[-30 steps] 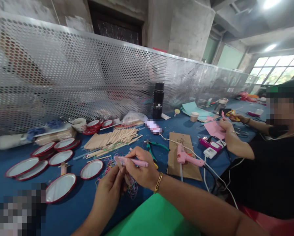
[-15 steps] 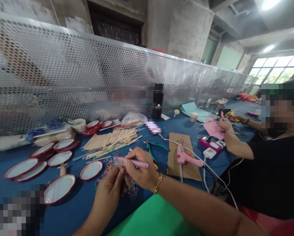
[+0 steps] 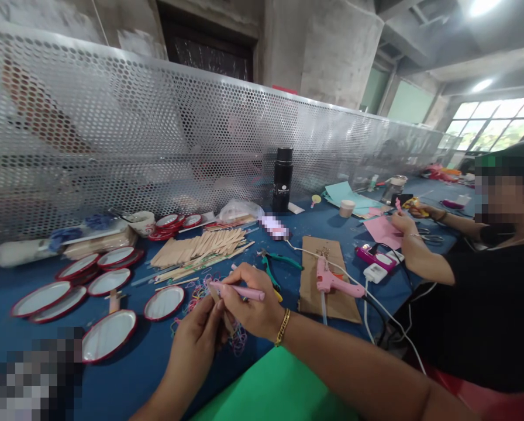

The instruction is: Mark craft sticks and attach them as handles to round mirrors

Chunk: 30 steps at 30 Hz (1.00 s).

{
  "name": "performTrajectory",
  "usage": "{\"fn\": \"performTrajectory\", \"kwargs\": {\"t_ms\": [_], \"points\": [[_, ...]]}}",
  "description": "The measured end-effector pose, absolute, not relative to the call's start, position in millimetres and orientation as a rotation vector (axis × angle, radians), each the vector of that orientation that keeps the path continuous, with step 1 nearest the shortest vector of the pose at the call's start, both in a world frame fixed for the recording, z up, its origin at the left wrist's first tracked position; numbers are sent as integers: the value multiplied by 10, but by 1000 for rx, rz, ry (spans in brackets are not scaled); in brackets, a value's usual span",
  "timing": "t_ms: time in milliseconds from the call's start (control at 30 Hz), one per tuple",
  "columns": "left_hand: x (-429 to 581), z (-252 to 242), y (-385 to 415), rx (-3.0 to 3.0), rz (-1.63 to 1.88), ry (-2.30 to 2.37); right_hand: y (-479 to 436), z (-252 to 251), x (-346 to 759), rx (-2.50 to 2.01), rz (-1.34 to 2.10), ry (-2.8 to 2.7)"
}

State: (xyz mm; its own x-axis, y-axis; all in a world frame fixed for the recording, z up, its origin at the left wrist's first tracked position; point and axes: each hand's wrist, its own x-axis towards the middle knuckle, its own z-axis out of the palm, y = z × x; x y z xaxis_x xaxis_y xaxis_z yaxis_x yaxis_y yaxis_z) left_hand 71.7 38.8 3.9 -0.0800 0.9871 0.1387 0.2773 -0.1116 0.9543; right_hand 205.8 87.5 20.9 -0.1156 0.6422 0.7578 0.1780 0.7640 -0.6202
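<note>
My right hand (image 3: 248, 304) is closed around a pink pen-like tool (image 3: 242, 290), its tip at the top of a wooden craft stick (image 3: 217, 296). My left hand (image 3: 196, 336) pinches that stick from below and holds it upright over the blue table (image 3: 148, 356). Coloured rubber bands (image 3: 196, 290) lie scattered just beyond both hands. A heap of wooden craft sticks (image 3: 200, 245) sits further back.
Several red-rimmed round lids (image 3: 108, 334) lie at left. Green-handled pliers (image 3: 275, 262), a pink glue gun (image 3: 332, 282) on cardboard (image 3: 319, 275) and a black bottle (image 3: 282, 178) stand to the right. A perforated metal screen (image 3: 157, 134) backs the table. Another person (image 3: 476, 292) works at right.
</note>
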Motion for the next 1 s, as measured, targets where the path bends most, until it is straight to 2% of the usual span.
{"fn": "performTrajectory", "kwargs": {"t_ms": [1000], "points": [[738, 75, 374, 1434, 1223, 1440, 886, 195, 2070, -698, 483, -1671]]}}
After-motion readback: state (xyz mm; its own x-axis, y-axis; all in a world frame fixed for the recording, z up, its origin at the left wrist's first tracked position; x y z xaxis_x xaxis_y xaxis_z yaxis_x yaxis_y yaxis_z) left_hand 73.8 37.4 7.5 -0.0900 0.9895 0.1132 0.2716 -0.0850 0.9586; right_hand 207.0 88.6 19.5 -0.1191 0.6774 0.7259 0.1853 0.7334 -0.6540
